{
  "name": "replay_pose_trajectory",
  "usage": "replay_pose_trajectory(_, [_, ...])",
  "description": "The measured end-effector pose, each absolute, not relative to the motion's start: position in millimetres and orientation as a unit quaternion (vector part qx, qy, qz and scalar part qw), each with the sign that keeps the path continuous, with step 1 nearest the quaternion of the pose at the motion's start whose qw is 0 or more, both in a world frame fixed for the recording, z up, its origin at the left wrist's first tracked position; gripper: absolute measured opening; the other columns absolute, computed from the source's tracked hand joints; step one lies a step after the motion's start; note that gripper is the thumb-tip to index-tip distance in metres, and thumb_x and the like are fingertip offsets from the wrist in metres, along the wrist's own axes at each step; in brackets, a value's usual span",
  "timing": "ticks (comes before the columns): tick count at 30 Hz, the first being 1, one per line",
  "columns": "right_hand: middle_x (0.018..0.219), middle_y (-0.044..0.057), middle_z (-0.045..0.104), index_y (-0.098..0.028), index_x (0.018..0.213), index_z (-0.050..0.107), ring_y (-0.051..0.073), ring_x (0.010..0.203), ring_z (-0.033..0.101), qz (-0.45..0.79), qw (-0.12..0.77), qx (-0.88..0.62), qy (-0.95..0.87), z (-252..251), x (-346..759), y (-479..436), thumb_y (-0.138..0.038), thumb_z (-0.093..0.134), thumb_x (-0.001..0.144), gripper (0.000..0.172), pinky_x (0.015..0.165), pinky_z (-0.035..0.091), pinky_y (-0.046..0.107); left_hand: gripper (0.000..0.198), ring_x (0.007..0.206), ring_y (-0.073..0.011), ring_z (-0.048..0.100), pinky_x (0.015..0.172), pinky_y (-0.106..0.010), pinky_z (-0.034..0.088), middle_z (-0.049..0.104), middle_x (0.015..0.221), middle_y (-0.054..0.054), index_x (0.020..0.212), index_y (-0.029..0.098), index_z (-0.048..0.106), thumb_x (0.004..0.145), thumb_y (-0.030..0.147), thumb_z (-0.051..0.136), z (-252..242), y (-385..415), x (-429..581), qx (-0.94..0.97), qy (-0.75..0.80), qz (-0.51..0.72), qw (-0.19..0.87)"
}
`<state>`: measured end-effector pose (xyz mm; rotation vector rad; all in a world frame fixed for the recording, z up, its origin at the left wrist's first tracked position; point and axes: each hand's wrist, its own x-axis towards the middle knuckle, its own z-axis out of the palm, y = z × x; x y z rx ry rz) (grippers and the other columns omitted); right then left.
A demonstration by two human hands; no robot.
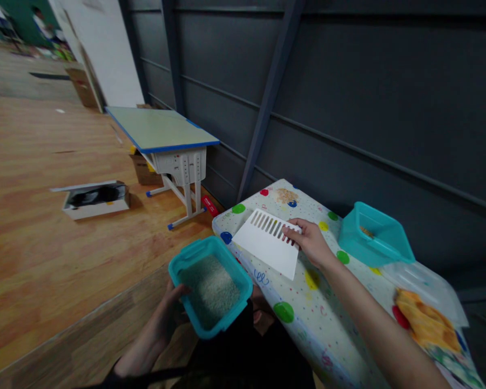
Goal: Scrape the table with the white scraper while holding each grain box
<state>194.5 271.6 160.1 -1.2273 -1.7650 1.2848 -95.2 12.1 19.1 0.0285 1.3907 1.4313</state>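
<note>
My left hand (174,300) grips the left side of a teal plastic container (245,294), holding it beside the table edge. Whitish grains that look like rice (218,286) lie in it. In my right hand (310,243), thumb and fingers close on the right end of a white slotted plastic scraper (265,246), a flat sheet with a row of slots along its far edge. The scraper is over the near-left part of the table; whether it touches the cloth I cannot tell. Beyond it is a small heap of tan grains (287,195).
A spotted cloth covers the table (328,337). On its right are a second teal container (383,251), a clear lid (427,281) and an orange cloth (427,319). A dark panel wall (368,108) stands behind. Leftward are a desk (162,129) and an open white box (101,205).
</note>
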Motion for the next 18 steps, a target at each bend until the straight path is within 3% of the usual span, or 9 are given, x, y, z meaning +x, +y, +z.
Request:
replay_pose_trajectory(5, [0.078,0.004,0.08,-0.025,0.098,0.081,0.023,0.069,0.068,0.494,0.316,-0.46,-0.667,156.1,190.3,270.5,-0.074,0.103,0.074,0.058,0.067,0.051,0.036,0.047,0.066,-0.0227,0.07,0.065,-0.032,0.055,0.076,0.081,0.003,0.124,0.031,0.074,0.082,0.036,0.096,22.5,9.6,-92.9,0.009,0.588,0.599,0.543])
replay_pose_trajectory(10, [0.079,0.005,0.08,-0.025,0.098,0.081,0.024,0.072,0.069,0.489,0.316,-0.462,-0.669,155.3,191.2,270.6,-0.076,0.104,0.074,0.06,0.068,0.052,0.037,0.037,0.066,-0.0226,0.073,0.063,-0.031,0.058,0.076,0.078,0.003,0.12,0.03,0.074,0.088,0.032,0.093,23.1,8.0,-94.2,0.014,0.588,0.604,0.538])
replay_pose_trajectory(15, [0.085,0.007,0.085,-0.024,0.1,0.082,0.026,0.074,0.074,0.473,0.354,-0.473,-0.653,158.4,196.4,281.7,-0.078,0.104,0.073,0.064,0.066,0.056,0.037,0.056,0.068,-0.0252,0.077,0.063,-0.033,0.06,0.081,0.084,0.0,0.14,0.03,0.074,0.088,0.026,0.093,15.7,9.1,-101.5,0.002,0.581,0.585,0.565])
replay_pose_trajectory(18, [0.09,0.009,0.088,-0.024,0.106,0.085,0.029,0.077,0.077,0.437,0.394,-0.484,-0.648,166.4,206.5,309.3,-0.08,0.106,0.069,0.07,0.063,0.057,0.037,0.056,0.065,-0.0231,0.073,0.061,-0.032,0.056,0.082,0.084,0.001,0.138,0.03,0.075,0.086,0.029,0.096,12.0,6.6,-106.8,-0.003,0.579,0.577,0.576])
